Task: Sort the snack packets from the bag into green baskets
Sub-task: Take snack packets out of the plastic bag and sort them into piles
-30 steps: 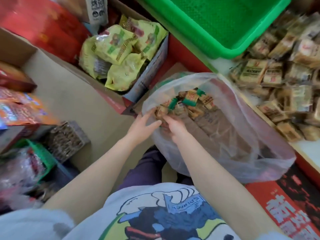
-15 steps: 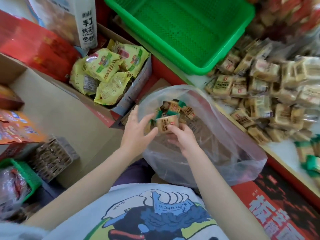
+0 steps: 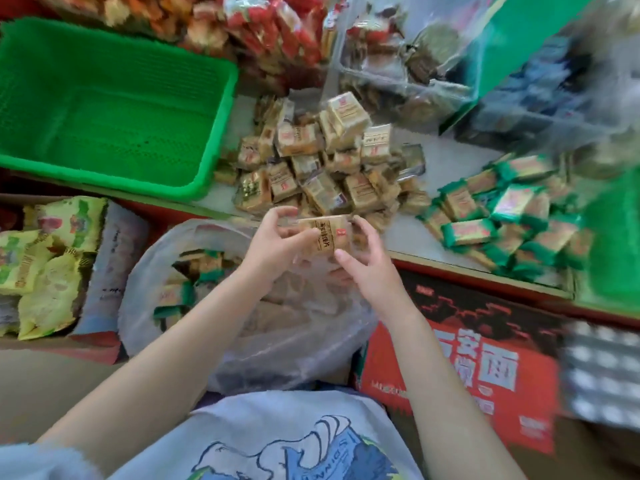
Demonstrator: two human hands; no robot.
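A green basket [image 3: 114, 98] sat on the worktop [image 3: 446, 161] at about ten o'clock from the hands, with nothing visible inside it. Just beside its right rim a heap of tan packets [image 3: 318, 161] spread across the worktop, and at three o'clock lay a second heap of green-edged packets [image 3: 502, 216]. Red wrapped snacks [image 3: 273, 32] were piled at twelve o'clock, too blurred to read. Below the worktop's edge, a clear plastic bag [image 3: 277, 341] stood open, with more packets showing through its mouth at eight o'clock. Yellow-green pouches [image 3: 45, 258] filled a box at nine o'clock, and a red printed carton [image 3: 467, 368] lay at four o'clock.

The tan snack packet [image 3: 323, 235] was squarish, with dark lettering and a small red mark on its face. It was held above the bag's mouth, right at the near edge of the tan heap.

The left hand [image 3: 277, 244] had its fingers and thumb curled round the packet's left side, its grip closed on it. The right hand [image 3: 370, 268] met the packet from the right, fingertips pinching its edge. Both forearms reached forward over the bag.
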